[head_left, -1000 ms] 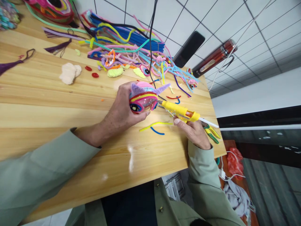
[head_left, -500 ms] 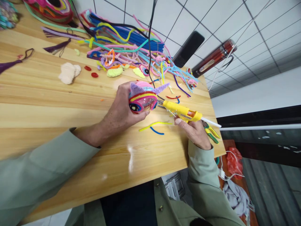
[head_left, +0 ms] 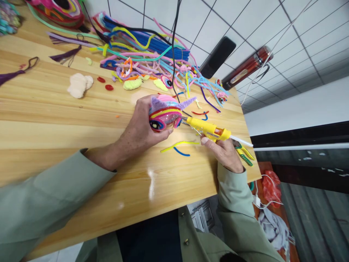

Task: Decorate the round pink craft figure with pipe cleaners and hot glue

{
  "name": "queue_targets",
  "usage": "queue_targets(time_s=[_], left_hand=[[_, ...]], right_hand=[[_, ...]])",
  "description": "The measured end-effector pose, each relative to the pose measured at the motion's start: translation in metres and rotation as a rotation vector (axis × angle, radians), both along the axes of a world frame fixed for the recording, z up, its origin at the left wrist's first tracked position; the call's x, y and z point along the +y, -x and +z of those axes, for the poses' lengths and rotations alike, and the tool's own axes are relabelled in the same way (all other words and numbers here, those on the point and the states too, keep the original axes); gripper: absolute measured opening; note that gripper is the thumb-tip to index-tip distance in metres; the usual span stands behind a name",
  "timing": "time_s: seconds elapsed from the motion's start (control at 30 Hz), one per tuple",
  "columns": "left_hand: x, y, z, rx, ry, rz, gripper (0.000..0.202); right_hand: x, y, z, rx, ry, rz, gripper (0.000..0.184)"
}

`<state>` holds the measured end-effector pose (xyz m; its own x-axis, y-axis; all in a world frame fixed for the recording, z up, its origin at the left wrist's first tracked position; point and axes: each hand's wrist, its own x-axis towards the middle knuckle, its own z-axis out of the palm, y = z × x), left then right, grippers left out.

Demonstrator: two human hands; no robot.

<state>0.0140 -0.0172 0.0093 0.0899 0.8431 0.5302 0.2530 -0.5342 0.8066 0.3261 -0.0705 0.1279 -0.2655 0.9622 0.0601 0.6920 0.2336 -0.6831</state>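
Note:
Wrapped around a colourful pipe-cleaner animal head (head_left: pixel 165 112), my left hand (head_left: pixel 143 125) holds it above the table. The head has purple ears, yellow and red bands, and a dark eye ringed in blue and pink. In my right hand (head_left: pixel 224 153) is a yellow hot glue gun (head_left: pixel 203 126) with a white glue stick out of its back. Its nozzle points left and meets or nearly meets the head's right side. A yellow pipe-cleaner piece (head_left: pixel 178 145) and a blue piece (head_left: pixel 181 152) lie on the table below.
Bundled blue pipe cleaners (head_left: pixel 152 43) and tangled coloured ones lie along the tiled wall. A black phone (head_left: pixel 218 57) and a red flask (head_left: pixel 247 68) are at the back right. Pliers (head_left: pixel 242 152) rest by the right edge. A black cord (head_left: pixel 174 47) hangs behind the head.
The glue gun has moved slightly left, bringing its nozzle closer to the animal head. My left hand and the head stay almost still.

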Motion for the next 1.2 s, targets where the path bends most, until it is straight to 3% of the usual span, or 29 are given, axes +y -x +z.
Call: queue_targets(time_s=[1.2], left_hand=[[-0.0031, -0.0041, 0.0020, 0.045, -0.063, 0.039, 0.103]], right_hand=[[-0.0007, -0.0015, -0.0047, 0.024, -0.032, 0.013, 0.044]])
